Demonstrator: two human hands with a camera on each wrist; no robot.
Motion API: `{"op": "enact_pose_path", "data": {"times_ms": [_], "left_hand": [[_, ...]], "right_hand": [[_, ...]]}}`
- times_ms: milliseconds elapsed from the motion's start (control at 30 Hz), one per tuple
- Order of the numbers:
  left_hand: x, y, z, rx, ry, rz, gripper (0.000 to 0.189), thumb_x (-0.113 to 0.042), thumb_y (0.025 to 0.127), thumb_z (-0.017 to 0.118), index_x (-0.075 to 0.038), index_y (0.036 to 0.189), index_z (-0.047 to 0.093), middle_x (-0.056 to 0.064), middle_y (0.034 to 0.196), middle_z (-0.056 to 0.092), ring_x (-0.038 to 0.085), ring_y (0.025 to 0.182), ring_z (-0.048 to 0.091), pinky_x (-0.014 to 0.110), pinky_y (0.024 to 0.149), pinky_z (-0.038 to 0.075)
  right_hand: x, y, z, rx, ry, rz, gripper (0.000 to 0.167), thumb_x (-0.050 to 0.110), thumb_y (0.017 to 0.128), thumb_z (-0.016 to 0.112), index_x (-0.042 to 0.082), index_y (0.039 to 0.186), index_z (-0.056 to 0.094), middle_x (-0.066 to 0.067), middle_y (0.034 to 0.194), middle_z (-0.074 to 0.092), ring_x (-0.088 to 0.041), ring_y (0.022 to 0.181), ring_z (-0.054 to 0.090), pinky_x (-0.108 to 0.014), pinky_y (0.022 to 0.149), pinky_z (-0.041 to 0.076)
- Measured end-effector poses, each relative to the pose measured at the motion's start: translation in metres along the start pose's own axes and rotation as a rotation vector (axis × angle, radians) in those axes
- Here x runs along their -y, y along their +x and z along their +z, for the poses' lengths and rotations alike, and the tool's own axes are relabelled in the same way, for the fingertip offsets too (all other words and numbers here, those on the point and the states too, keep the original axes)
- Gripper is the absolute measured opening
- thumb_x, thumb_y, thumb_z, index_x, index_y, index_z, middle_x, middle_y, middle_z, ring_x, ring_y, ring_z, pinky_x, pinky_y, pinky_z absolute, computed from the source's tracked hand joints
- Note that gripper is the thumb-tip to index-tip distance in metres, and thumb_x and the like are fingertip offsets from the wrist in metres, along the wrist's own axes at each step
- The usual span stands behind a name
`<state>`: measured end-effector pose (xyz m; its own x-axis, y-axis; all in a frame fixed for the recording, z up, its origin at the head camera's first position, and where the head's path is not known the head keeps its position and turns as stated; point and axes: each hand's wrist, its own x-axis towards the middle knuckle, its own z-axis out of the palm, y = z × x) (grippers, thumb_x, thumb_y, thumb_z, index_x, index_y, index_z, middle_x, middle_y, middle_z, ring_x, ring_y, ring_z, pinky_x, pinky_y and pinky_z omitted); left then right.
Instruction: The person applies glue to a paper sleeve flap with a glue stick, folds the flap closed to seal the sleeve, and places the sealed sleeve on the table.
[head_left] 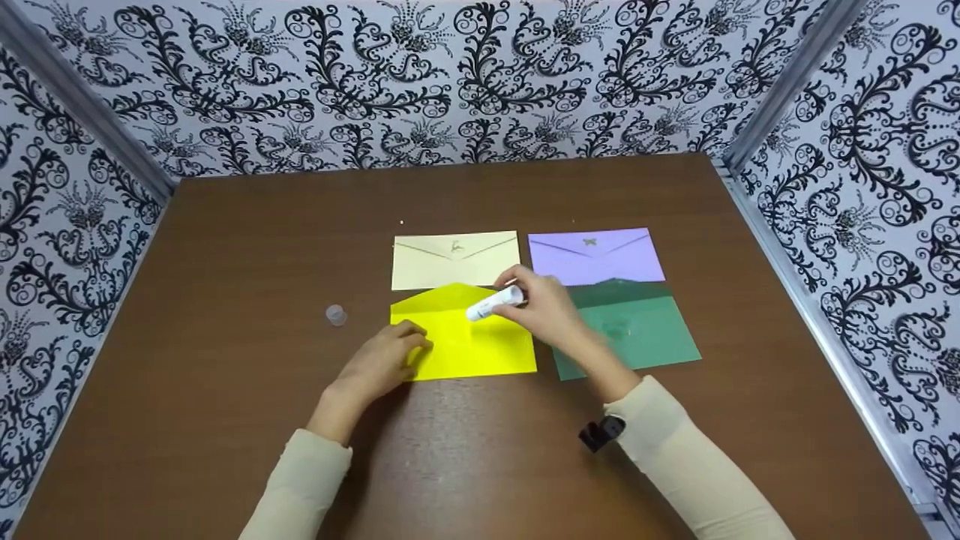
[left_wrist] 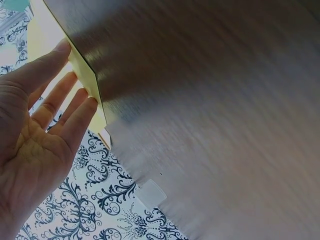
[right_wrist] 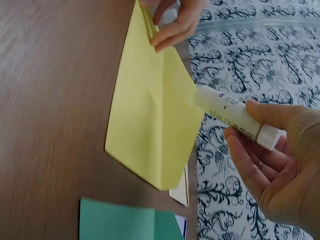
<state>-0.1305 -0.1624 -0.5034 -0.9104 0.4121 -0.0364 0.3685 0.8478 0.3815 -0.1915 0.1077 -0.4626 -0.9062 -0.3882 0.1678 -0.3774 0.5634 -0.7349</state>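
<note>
A bright yellow paper envelope (head_left: 465,349) lies flat on the tabletop in front of the person, its pointed flap folded out away from the body, which leaves the inner face of the flap uncovered. The left hand (head_left: 382,356) rests its fingertips at the envelope's left end, thumb and fingers apart and loosely bent rather than clamped; this probably keeps the light paper from sliding. The right hand's (head_left: 547,304) grip is closed on a white cylindrical glue stick (head_left: 493,303), pinched between thumb and fingers near its rear end, likely so that the front end stays free above the paper. Whether that tip touches the envelope, I cannot tell. A small translucent round cap (head_left: 336,315) sits apart to the left, seemingly put there to be out of the way.

Beyond the yellow envelope lies a cream paper envelope (head_left: 427,270), flap down; to its right is a lilac paper envelope (head_left: 607,266), likewise folded down. Nearer, a dark green paper envelope (head_left: 660,330) has its flap spread out. Together they form a two-by-two layout, perhaps to keep each within reach.

The brown wood-grain tabletop (head_left: 247,247) has a soft sheen. White panels with black floral scrollwork (head_left: 375,67) enclose it behind and at both sides, with grey metal posts (head_left: 793,81) at the corners.
</note>
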Motion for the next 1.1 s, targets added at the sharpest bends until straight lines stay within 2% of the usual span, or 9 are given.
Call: {"op": "enact_pose_path", "data": {"times_ms": [233,367,500,633,767,1100], "left_hand": [[0.0,0.002,0.001,0.008,0.009,0.003,0.037,-0.003,0.084,0.077,-0.009,0.12,0.071,0.01,0.132,0.062,0.032,0.124,0.058,0.046,0.11,0.047],[-0.001,0.002,0.003,0.01,0.021,-0.003,0.037,-0.005,0.085,0.077,-0.01,0.121,0.071,0.01,0.132,0.062,0.031,0.123,0.058,0.045,0.11,0.048],[-0.003,0.001,0.003,0.034,0.023,-0.021,0.041,-0.008,0.085,0.078,-0.013,0.125,0.07,0.009,0.134,0.06,0.032,0.124,0.057,0.045,0.109,0.049],[-0.004,-0.001,0.001,0.058,0.011,-0.05,0.045,-0.01,0.084,0.079,-0.016,0.127,0.069,0.009,0.136,0.059,0.032,0.125,0.056,0.046,0.109,0.049],[-0.005,-0.001,-0.001,0.055,0.001,-0.054,0.045,-0.01,0.083,0.08,-0.015,0.126,0.07,0.009,0.136,0.059,0.033,0.124,0.056,0.047,0.11,0.048],[-0.004,0.002,0.0,0.07,-0.006,-0.062,0.043,-0.009,0.084,0.079,-0.015,0.126,0.071,0.009,0.135,0.059,0.032,0.124,0.056,0.046,0.11,0.048]], "right_hand": [[0.01,0.008,0.018,0.032,-0.228,-0.01,0.032,0.025,0.086,0.079,0.014,0.113,0.066,-0.006,0.105,0.075,-0.022,0.085,0.068,-0.033,0.072,0.056],[0.013,0.013,0.025,0.081,-0.361,-0.003,0.031,0.027,0.087,0.078,0.018,0.114,0.066,-0.005,0.106,0.076,-0.025,0.091,0.07,-0.038,0.078,0.059],[0.015,0.016,0.033,0.132,-0.456,-0.026,0.027,0.026,0.09,0.075,0.016,0.115,0.068,-0.005,0.111,0.075,-0.026,0.097,0.072,-0.04,0.084,0.06],[0.017,0.018,0.037,0.158,-0.474,-0.046,0.025,0.023,0.094,0.07,0.013,0.116,0.066,-0.008,0.111,0.075,-0.028,0.097,0.072,-0.04,0.084,0.061],[0.018,0.017,0.036,0.177,-0.459,-0.053,0.023,0.021,0.095,0.068,0.012,0.116,0.065,-0.011,0.109,0.075,-0.031,0.097,0.072,-0.04,0.085,0.061],[0.012,0.014,0.03,0.218,-0.422,-0.103,0.022,0.021,0.095,0.067,0.012,0.116,0.066,-0.009,0.109,0.075,-0.027,0.097,0.072,-0.035,0.084,0.061]]}}
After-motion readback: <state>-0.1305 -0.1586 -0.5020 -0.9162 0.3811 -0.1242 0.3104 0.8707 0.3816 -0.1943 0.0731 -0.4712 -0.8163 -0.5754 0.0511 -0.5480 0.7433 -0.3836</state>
